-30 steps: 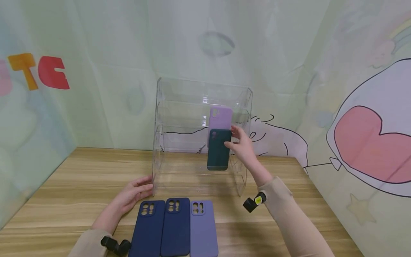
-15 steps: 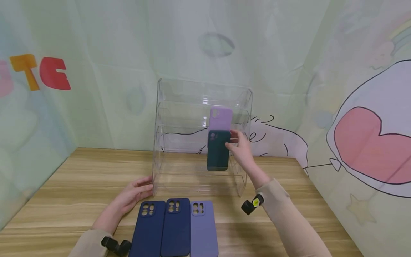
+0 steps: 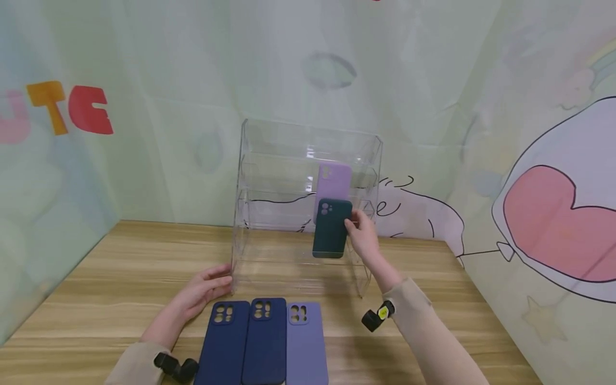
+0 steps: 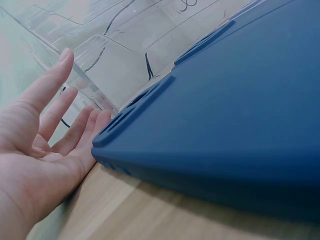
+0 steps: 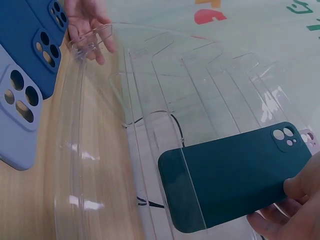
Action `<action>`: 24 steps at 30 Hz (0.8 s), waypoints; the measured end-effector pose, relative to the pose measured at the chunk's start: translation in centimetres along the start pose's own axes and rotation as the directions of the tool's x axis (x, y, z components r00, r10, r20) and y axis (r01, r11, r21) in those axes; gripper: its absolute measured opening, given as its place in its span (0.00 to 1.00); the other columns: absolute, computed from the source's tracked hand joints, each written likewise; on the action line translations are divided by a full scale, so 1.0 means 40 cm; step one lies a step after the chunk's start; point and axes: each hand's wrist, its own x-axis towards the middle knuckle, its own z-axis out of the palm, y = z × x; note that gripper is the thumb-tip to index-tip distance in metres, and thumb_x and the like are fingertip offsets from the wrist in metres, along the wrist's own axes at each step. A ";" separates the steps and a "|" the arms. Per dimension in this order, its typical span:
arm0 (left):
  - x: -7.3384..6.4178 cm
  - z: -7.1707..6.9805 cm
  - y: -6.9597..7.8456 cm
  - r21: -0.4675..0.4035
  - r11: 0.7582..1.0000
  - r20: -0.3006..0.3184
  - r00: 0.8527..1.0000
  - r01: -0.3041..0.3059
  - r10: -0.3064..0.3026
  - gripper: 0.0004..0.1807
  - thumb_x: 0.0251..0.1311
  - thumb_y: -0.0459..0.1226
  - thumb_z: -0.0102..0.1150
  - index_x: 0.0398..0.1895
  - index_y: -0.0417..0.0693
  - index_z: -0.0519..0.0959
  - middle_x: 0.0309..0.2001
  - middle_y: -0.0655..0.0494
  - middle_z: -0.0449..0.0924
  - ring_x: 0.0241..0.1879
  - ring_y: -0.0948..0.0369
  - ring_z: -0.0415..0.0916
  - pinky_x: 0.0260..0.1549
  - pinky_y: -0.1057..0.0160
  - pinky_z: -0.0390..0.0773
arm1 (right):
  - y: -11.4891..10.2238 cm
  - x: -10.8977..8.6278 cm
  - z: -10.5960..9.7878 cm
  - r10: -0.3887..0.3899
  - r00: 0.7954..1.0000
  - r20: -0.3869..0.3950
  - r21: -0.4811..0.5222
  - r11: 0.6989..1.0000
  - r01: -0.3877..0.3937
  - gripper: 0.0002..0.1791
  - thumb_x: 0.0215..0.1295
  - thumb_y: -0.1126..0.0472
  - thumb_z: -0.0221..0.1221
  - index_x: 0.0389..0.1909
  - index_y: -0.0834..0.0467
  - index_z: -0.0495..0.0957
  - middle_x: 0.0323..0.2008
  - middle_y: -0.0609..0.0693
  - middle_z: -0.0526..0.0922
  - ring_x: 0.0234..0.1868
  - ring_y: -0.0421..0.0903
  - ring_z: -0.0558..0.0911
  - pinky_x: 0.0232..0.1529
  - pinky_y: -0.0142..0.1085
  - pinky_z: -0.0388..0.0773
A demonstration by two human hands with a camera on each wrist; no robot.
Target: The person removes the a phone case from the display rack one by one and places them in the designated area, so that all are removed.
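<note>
In the head view my right hand [image 3: 364, 235] pinches the right edge of a dark green phone case [image 3: 332, 230]. The lower end of this case sits behind a clear front lip of the transparent tiered rack [image 3: 274, 214], as the right wrist view also shows. A pink-purple phone case [image 3: 334, 179] stands upright in the tier behind, partly covered by the green one. My left hand [image 3: 204, 291] rests on the table with fairly straight fingers, its fingertips at the rack's lower left side. The left wrist view shows this left hand [image 4: 55, 130] with nothing in its grasp.
Two navy phone cases [image 3: 223, 347] and a lavender phone case [image 3: 307, 345] lie side by side on the wooden table [image 3: 120, 267] in front of the rack. A printed curtain [image 3: 168, 160] hangs close behind the rack and along both sides.
My right hand has slid a little down along the green case's edge, and the case leans slightly more to the right. The head view has shifted slightly. My left hand stays at the rack.
</note>
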 end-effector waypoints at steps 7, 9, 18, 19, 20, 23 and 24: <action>0.002 0.000 -0.001 -0.001 1.000 -0.006 1.000 0.002 -0.002 0.41 0.70 0.35 0.54 0.74 0.26 0.43 0.73 0.31 0.46 0.52 0.72 0.73 0.54 0.68 0.78 | 0.022 0.004 0.005 0.002 1.000 -0.010 0.019 1.000 -0.001 0.16 0.73 0.68 0.50 0.57 0.71 0.72 0.48 0.67 0.79 0.50 0.57 0.79 0.50 0.47 0.82; 0.002 0.000 -0.001 -0.003 1.000 -0.007 1.000 0.002 -0.002 0.41 0.70 0.35 0.54 0.74 0.25 0.43 0.73 0.31 0.46 0.51 0.72 0.74 0.53 0.68 0.78 | 0.025 0.006 0.006 0.009 1.000 -0.011 0.038 0.999 -0.009 0.16 0.73 0.68 0.50 0.58 0.71 0.72 0.49 0.67 0.78 0.50 0.57 0.78 0.52 0.48 0.82; 0.002 -0.001 -0.001 -0.004 1.000 0.000 1.000 0.003 -0.003 0.41 0.70 0.35 0.53 0.74 0.26 0.42 0.73 0.31 0.45 0.50 0.74 0.74 0.52 0.69 0.78 | 0.028 0.005 0.010 0.005 1.000 -0.019 0.084 0.996 -0.003 0.15 0.73 0.69 0.50 0.55 0.72 0.73 0.48 0.68 0.79 0.49 0.57 0.79 0.54 0.52 0.80; 0.003 -0.002 -0.002 -0.005 1.000 0.001 1.000 0.002 -0.002 0.41 0.70 0.35 0.54 0.74 0.26 0.43 0.74 0.31 0.45 0.50 0.74 0.74 0.52 0.69 0.78 | 0.028 0.005 0.010 0.004 1.000 -0.022 0.088 0.996 -0.002 0.15 0.73 0.69 0.50 0.55 0.72 0.74 0.47 0.68 0.79 0.48 0.56 0.79 0.54 0.52 0.80; 0.003 -0.002 -0.002 -0.007 1.000 0.004 1.000 0.002 -0.002 0.41 0.70 0.35 0.53 0.74 0.26 0.42 0.74 0.31 0.45 0.50 0.74 0.74 0.52 0.69 0.78 | 0.029 0.004 0.011 0.005 1.000 -0.024 0.092 0.996 -0.003 0.15 0.73 0.69 0.50 0.55 0.72 0.74 0.47 0.68 0.79 0.48 0.56 0.79 0.53 0.52 0.81; 0.004 -0.004 -0.003 -0.006 1.000 0.006 1.000 0.001 -0.001 0.41 0.70 0.35 0.53 0.74 0.26 0.43 0.74 0.31 0.45 0.50 0.73 0.74 0.52 0.68 0.78 | 0.029 0.002 0.011 0.009 0.999 -0.034 0.102 0.995 -0.006 0.14 0.72 0.69 0.51 0.54 0.72 0.74 0.46 0.68 0.79 0.47 0.55 0.78 0.53 0.52 0.81; 0.004 -0.003 -0.002 -0.013 1.000 -0.003 1.000 0.005 -0.005 0.41 0.69 0.35 0.54 0.74 0.26 0.43 0.74 0.31 0.45 0.50 0.73 0.74 0.52 0.68 0.79 | 0.029 0.001 0.012 0.011 0.999 -0.036 0.106 0.994 -0.007 0.14 0.72 0.70 0.51 0.53 0.72 0.74 0.46 0.68 0.79 0.46 0.54 0.78 0.52 0.51 0.81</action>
